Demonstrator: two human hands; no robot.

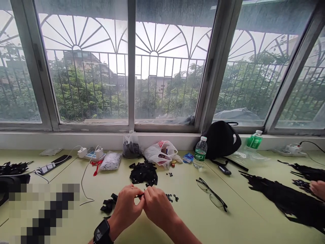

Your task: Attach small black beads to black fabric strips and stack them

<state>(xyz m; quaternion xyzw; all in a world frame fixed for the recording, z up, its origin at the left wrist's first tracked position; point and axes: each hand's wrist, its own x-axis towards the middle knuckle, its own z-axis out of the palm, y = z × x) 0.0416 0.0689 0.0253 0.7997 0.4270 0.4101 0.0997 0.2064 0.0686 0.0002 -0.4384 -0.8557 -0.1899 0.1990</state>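
My left hand, with a black smartwatch on its wrist, and my right hand meet at the middle of the pale green table. Their fingertips pinch a small black piece between them, too small to identify. Just left of my left hand lies a small heap of black scraps. A larger heap of black cut material sits beyond my hands. Several small black rings lie close to my right hand.
Black-rimmed glasses lie right of my hands. Another person's hand rests on long black fringed material. Bags, bottles, a phone and chargers line the table's far edge below a window. A pixelated patch covers the near left.
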